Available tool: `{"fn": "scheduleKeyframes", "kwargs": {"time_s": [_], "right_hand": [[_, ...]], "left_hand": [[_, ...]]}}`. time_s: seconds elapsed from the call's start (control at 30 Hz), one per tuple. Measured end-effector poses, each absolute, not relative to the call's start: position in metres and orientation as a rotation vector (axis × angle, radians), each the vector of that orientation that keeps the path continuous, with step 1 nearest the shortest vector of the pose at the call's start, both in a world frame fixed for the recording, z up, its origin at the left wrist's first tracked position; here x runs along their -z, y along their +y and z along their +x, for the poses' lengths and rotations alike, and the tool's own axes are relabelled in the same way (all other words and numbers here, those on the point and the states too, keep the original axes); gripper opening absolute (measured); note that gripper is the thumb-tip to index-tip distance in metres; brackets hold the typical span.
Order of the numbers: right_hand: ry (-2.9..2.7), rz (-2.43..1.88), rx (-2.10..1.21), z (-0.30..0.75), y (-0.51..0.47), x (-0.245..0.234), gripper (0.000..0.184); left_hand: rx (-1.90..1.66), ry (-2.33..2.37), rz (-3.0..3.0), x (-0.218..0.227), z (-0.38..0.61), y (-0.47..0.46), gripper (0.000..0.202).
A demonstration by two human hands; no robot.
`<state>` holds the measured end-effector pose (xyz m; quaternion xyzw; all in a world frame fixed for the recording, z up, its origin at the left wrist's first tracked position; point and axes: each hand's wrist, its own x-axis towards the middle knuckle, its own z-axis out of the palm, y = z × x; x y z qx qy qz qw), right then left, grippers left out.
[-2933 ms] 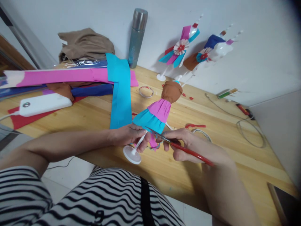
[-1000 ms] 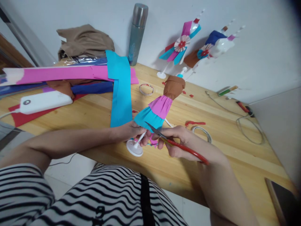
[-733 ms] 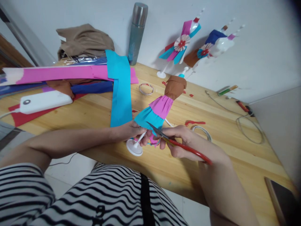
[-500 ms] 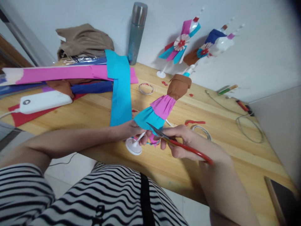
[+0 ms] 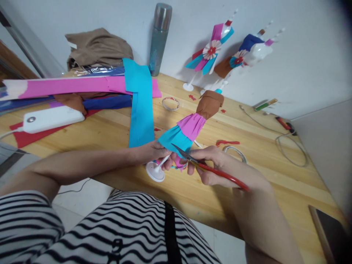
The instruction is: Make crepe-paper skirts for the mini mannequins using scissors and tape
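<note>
A paper doll [image 5: 191, 126] in a brown top and a pleated pink and blue skirt lies tilted over the table, its white round base [image 5: 155, 172] toward me. My left hand [image 5: 162, 152] is closed on the doll's skirt hem near the white stem, fingers partly hidden under the blue paper. In my right hand [image 5: 213, 161] are red-handled scissors [image 5: 220, 174], their blades lying against the blue hem. Whether the blades have paper between them is hard to tell. Pink and blue scraps [image 5: 179, 163] show just below the hem.
Blue crepe paper [image 5: 141, 117] and a pink strip [image 5: 74, 86] lie at left, beside a white power bank [image 5: 53, 119]. Behind stand a thermos [image 5: 161, 40] and finished-looking dolls [image 5: 210, 51]. Tape rolls [image 5: 171, 103], a red scrap [image 5: 228, 142], a cable [image 5: 280, 139] and a phone [image 5: 327, 231] are around.
The doll's top has dipped slightly down and right, while its base has shifted a little down and left. Both hands and the scissors stay nearly in place.
</note>
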<state>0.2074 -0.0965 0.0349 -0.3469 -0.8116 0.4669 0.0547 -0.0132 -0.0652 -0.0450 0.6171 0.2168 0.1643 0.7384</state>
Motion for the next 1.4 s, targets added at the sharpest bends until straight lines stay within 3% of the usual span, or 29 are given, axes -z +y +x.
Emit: {"fn": "scheduleKeyframes", "kwargs": {"time_s": [0.33,0.57,0.87,1.13,1.4], "right_hand": [[-2.400,-1.052,-1.479,0.204,-0.097,-0.039,0.028],[-2.471,-1.092,-1.458,0.207,-0.100,-0.038,0.040],[-2.565,-1.119,-1.405,0.212,-0.099,-0.047,0.026],[-2.569,-1.077,-1.374,0.219,-0.098,-0.045,0.033],[-2.502,-1.069,-1.418,0.210,-0.098,-0.041,0.029]], "left_hand": [[-0.325,0.461,1.313,0.040,-0.016,-0.068,0.025],[-0.337,0.459,1.294,0.054,-0.015,-0.063,0.030],[-0.352,0.387,1.231,0.057,-0.016,-0.062,0.032],[-0.371,0.375,1.201,0.053,-0.017,-0.062,0.023],[-0.372,0.409,1.191,0.059,-0.015,-0.063,0.016]]}}
